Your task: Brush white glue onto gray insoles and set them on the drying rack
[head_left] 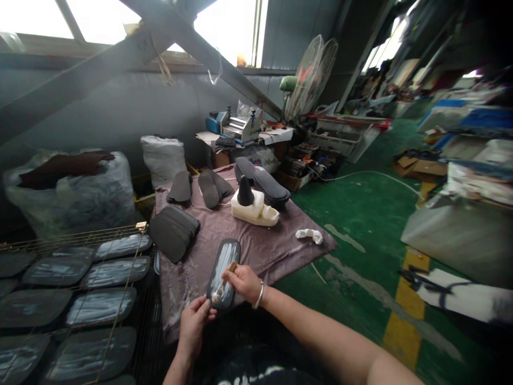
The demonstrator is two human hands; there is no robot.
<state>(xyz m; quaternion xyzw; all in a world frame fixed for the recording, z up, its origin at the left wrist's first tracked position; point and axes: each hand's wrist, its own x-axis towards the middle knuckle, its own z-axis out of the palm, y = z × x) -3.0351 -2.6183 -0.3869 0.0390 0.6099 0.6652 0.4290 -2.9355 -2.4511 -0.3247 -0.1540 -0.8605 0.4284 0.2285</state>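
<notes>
Dark oval panel (pixel 223 267) lies on the cloth-covered desk (pixel 272 251) near its near edge, long axis running away from the person, far end leaning slightly right. White streaks run lengthwise along its middle; a dark border shows around them.

Right hand (pixel 243 282): grip clamped on a brush (pixel 221 287), fingers near the wooden handle's upper part, brush head down on the near half of the panel. A bracelet (pixel 259 295) sits at the wrist; the forearm comes in from the lower right, past the desk's near edge.

Left hand (pixel 193 321): thumb and forefinger together on the panel's near-left edge, grip at the rim and outside the streaked area.

Room about the work: a strip of mauve cloth runs between the panel and the fanned dark stack (pixel 172 232) at the desk's left edge. Beyond the panel's far end, a stretch of cloth leads to a white container (pixel 250 213) with a dark cone (pixel 245 191) upright on it. To the right, cloth extends to a white crumpled piece (pixel 309 236) near the right corner; green floor (pixel 360 208) begins past that edge.

Left side is tighter: a wire rack (pixel 138 226) stands just beside the desk, carrying rows of white-streaked panels (pixel 108 272). At the far side, more dark stacks (pixel 214 188) stand behind and left of the container.
</notes>
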